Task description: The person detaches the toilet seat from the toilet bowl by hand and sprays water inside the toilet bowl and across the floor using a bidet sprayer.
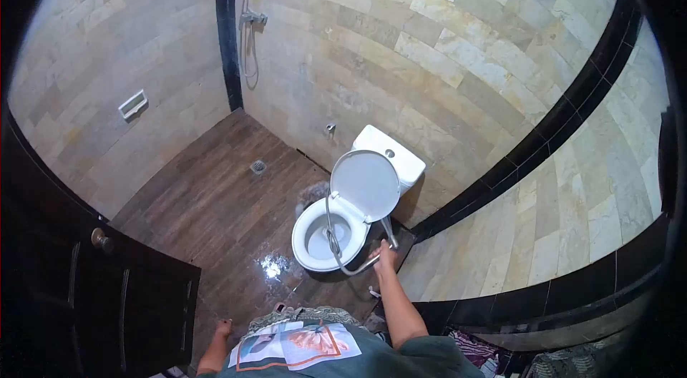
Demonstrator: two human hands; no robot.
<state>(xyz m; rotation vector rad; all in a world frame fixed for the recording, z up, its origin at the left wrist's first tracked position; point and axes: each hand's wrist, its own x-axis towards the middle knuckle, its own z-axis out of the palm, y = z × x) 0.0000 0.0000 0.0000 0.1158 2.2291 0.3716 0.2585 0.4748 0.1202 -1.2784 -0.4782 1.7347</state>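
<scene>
My right hand (386, 255) is closed around a bidet sprayer (393, 241), just right of the toilet bowl. Its flexible hose (351, 273) loops from the hand across the bowl and up past the seat. The white toilet (299, 249) stands with its lid (365, 181) raised against the tank (409, 160). A pale streak, perhaps water, runs from the sprayer's head towards the lid's lower edge. Low on the left, my left hand (225, 326) hangs beside my body with its fingers curled, apart from everything, and nothing shows in it.
Brown plank-look floor (193, 192) has a wet, shiny patch (273, 266) left of the toilet and a drain (258, 167) further back. A dark door (136, 299) stands at the left. A shower set (250, 18) hangs in the far corner. Fabric (476, 349) lies at lower right.
</scene>
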